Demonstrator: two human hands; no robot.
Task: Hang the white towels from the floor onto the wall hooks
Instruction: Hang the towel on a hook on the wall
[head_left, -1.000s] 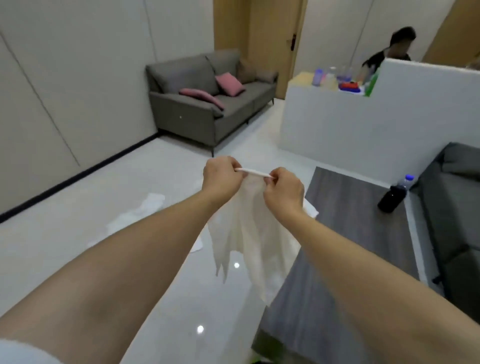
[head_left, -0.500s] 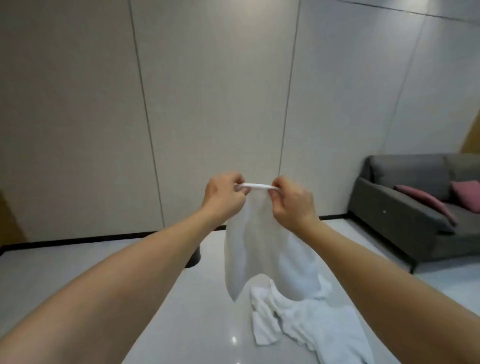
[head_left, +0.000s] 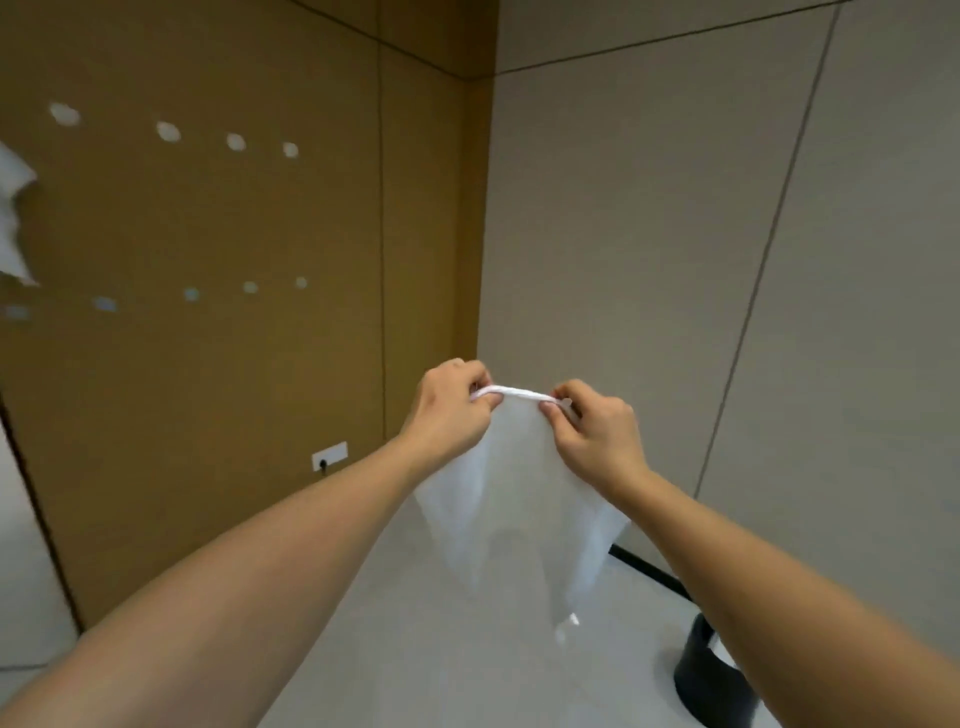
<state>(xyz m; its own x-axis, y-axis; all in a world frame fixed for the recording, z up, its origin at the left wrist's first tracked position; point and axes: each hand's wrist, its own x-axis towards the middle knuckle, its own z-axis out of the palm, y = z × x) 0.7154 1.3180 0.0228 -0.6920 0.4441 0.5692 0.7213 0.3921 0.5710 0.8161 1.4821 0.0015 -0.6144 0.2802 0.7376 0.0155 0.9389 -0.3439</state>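
A white towel (head_left: 511, 499) hangs in front of me at chest height. My left hand (head_left: 449, 410) and my right hand (head_left: 597, 434) each pinch one end of its short white loop (head_left: 519, 393), stretched taut between them. On the brown wall to the left are two rows of small round white hooks, an upper row (head_left: 169, 131) and a lower row (head_left: 250, 287). Another white towel (head_left: 13, 218) hangs at the far left edge of that wall.
A grey panelled wall (head_left: 675, 234) meets the brown wall at a corner straight ahead. A white socket plate (head_left: 329, 455) sits low on the brown wall. A black round bin (head_left: 714, 675) stands on the pale floor at lower right, partly behind my right forearm.
My view has swung left, from the sofa and grey wall to the brown wall with hooks. The towels on the floor have left the view. Both hands keep the same hold on the loop.
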